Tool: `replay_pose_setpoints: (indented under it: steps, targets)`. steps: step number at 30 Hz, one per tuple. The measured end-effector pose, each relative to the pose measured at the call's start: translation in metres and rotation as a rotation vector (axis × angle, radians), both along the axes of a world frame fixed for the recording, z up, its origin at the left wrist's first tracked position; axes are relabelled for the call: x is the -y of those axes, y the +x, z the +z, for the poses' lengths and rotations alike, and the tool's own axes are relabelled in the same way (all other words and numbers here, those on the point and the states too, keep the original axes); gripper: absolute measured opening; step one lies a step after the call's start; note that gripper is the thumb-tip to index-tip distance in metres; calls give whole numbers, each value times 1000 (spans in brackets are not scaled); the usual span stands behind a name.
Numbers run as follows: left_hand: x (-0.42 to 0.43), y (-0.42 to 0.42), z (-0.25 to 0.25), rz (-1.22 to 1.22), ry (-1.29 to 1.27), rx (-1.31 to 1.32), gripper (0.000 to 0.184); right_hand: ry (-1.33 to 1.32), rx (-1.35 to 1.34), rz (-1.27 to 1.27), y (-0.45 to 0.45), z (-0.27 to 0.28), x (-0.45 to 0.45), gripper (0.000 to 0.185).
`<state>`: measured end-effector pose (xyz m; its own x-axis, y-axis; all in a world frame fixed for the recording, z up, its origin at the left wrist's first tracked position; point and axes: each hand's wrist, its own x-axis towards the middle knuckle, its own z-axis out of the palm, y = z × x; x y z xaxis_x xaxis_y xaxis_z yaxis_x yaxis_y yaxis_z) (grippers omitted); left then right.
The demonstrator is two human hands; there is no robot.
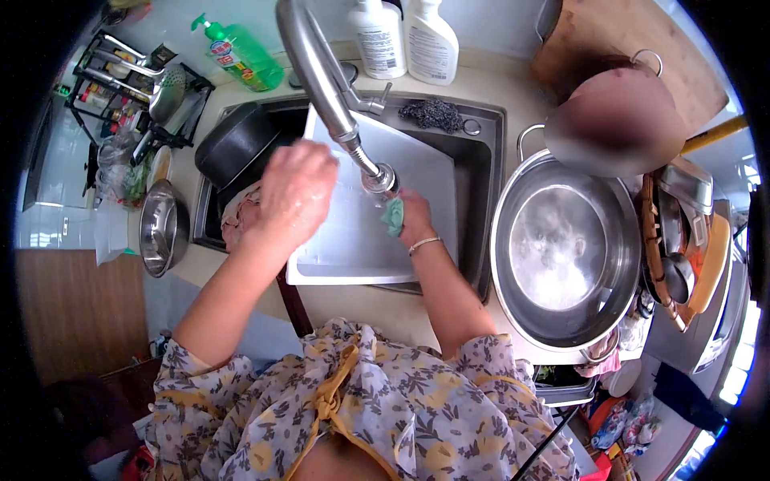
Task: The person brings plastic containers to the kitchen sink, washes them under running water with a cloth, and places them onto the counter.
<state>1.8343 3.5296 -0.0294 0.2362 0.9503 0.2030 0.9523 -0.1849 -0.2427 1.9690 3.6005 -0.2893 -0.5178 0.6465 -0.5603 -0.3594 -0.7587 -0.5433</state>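
Two bare hands work over the sink: the right hand point(413, 216) has its fingers curled around a crumpled green cloth point(393, 216), beside the faucet's spray head point(378, 178), which partly hides the fingertips. Above the near-left part of the white tray point(373, 248), the left hand point(301, 188) is bent at the fingers and blurred; whether it grips anything, I cannot tell. That tray sits at a slant across the sink point(473, 200), its near edge reaching the counter side. Just left of the left hand lies a pinkish cloth point(241, 210), with a dark pan point(234, 144) tilted behind it. A bracelet point(425, 245) circles the right wrist. Behind the tray, a dark mesh scrubber point(431, 114) rests on the sink's back ledge. Farther out, a large metal basin point(561, 248) stands to the right, a metal bowl point(164, 228) to the left, and a green pump bottle point(245, 56) and two white bottles point(377, 42) at the back.
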Motion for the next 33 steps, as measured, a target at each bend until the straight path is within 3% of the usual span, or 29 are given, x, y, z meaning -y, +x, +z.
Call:
replay_pose_setpoints:
  steps: [2, 4, 6, 8, 10, 12, 15, 16, 21, 25, 33]
  targets:
    - [1, -1, 10, 277, 144, 248, 33, 449, 528, -191, 2, 20, 1, 18]
    - [-3, -23, -9, 394, 245, 249, 41, 534, 598, -204, 11, 49, -2, 20]
    - [-11, -46, -18, 720, -200, 679, 51, 632, 662, -217, 22, 86, -7, 21]
    - [-13, -52, -24, 665, -206, 757, 50, 1078, 695, -155, 34, 129, -4, 31]
    - [-16, -47, -33, 697, -164, 1019, 43, 1102, 685, -43, 41, 164, -5, 41]
    - [-21, -37, -33, 714, -159, 1077, 42, 1290, 546, -4, 44, 188, -6, 41]
    - [-21, -12, -18, 662, -56, 1206, 33, 1340, 588, 134, 39, 208, -5, 38]
    - [-21, -6, -12, 658, -58, 1212, 33, 1356, 644, 226, 37, 212, -4, 36]
    - [-22, 12, 18, 643, -107, 1034, 36, 1494, 862, 145, 43, 221, -9, 27]
    - [-19, 3, 31, 499, -53, 1087, 34, 1514, 1024, 141, 62, 236, -13, 26]
    - [12, -3, 95, 342, 11, 980, 25, 1455, 1114, 72, 70, 235, -18, 27]
